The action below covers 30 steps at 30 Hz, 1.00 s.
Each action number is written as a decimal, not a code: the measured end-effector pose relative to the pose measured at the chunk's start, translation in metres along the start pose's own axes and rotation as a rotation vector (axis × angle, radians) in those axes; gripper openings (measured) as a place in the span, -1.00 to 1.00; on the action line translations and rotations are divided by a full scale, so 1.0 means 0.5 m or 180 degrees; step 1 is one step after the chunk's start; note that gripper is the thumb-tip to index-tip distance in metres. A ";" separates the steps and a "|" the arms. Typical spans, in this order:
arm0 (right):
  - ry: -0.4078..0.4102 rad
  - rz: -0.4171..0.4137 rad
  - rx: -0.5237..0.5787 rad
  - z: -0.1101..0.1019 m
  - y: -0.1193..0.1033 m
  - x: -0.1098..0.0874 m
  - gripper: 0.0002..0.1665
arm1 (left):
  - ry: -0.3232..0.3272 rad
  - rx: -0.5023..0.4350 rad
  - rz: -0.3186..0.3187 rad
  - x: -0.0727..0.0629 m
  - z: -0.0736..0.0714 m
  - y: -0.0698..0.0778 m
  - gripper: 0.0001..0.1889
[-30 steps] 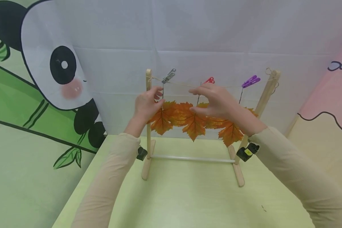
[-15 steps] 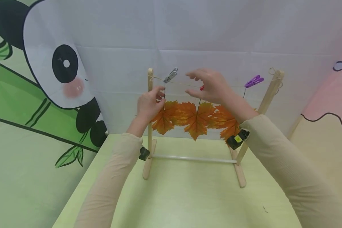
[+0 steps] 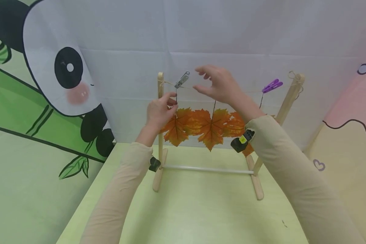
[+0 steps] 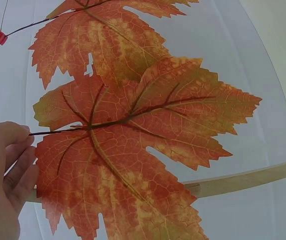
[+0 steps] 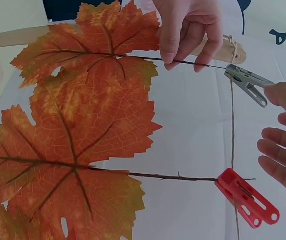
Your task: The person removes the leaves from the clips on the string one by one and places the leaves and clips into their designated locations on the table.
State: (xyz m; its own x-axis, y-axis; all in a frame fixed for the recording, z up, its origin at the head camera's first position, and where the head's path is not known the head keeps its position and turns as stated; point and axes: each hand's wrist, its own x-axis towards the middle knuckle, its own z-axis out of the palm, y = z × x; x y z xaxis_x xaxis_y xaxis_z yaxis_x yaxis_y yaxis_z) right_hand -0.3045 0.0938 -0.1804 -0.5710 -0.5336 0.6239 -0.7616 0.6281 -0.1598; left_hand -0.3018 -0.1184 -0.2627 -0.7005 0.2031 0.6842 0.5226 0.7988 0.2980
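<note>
My left hand (image 3: 159, 110) pinches the dark stem (image 5: 183, 62) of the left orange maple leaf (image 3: 176, 130) between thumb and fingers. Just above, a grey clothespin (image 3: 182, 80) clips that stem to the string (image 5: 232, 130). To the right of this clothespin my right hand (image 3: 220, 83) is raised, fingers and thumb spread apart. In the right wrist view its thumb overlaps the handle end of the grey clothespin; contact cannot be told. A red clothespin (image 5: 248, 197) holds the middle leaf (image 3: 211, 130) and is hidden by my right hand in the head view.
The string spans two wooden posts (image 3: 289, 91) joined by a white rod (image 3: 207, 169) on a pale table (image 3: 201, 210). A purple clothespin (image 3: 272, 86) holds a third leaf (image 3: 237, 123) at the right. Behind hangs a white cloth (image 3: 125, 74).
My right hand has risen from the middle leaf's stem and red clothespin, moving up and slightly left toward the grey clothespin. My left hand stays nearly still at the left stem.
</note>
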 end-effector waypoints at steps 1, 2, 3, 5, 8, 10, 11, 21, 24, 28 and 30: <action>-0.0007 0.0038 0.0008 0.001 0.000 0.002 -0.45 | 0.0002 0.0006 0.0008 0.000 0.000 0.000 -0.73; -0.0018 0.0073 0.0007 0.002 0.000 0.004 -0.45 | 0.0002 0.0016 0.0015 0.000 -0.001 0.001 -0.73; -0.0033 0.0108 0.0000 0.003 -0.001 0.006 -0.44 | 0.0001 0.0016 0.0020 0.000 -0.001 0.001 -0.73; -0.0069 0.0164 0.0000 0.007 -0.002 0.010 -0.44 | -0.0011 0.0013 0.0014 -0.001 -0.002 0.002 -0.73; -0.0111 0.0215 0.0012 0.014 -0.003 0.014 -0.43 | -0.0040 0.0019 -0.0010 -0.001 -0.003 0.003 -0.74; -0.0116 0.0212 0.0027 0.019 -0.004 0.016 -0.43 | -0.0062 0.0016 -0.0037 -0.001 -0.004 0.003 -0.74; -0.0112 0.0208 0.0033 0.022 -0.005 0.018 -0.43 | -0.0067 0.0009 -0.0046 -0.001 -0.004 0.004 -0.74; -0.0035 0.0259 0.0100 0.039 -0.013 0.027 -0.44 | -0.0024 -0.0048 -0.0037 -0.003 -0.005 0.005 -0.75; 0.0003 0.0292 0.0101 0.043 -0.013 0.029 -0.49 | 0.0007 -0.0059 -0.0001 -0.003 -0.005 0.005 -0.75; 0.0072 0.0302 0.0151 0.049 -0.015 0.032 -0.55 | 0.0025 -0.0068 0.0019 -0.005 -0.004 0.005 -0.75; 0.0106 0.0306 0.0194 0.051 -0.017 0.033 -0.56 | 0.0034 -0.0066 0.0025 -0.006 -0.004 0.004 -0.75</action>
State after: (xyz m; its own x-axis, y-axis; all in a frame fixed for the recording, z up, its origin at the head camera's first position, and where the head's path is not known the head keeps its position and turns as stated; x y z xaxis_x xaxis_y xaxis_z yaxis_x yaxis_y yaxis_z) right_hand -0.3153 0.0651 -0.1881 -0.6327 -0.4528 0.6282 -0.7215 0.6395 -0.2657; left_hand -0.2975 -0.1184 -0.2626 -0.6911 0.2032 0.6936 0.5381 0.7853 0.3061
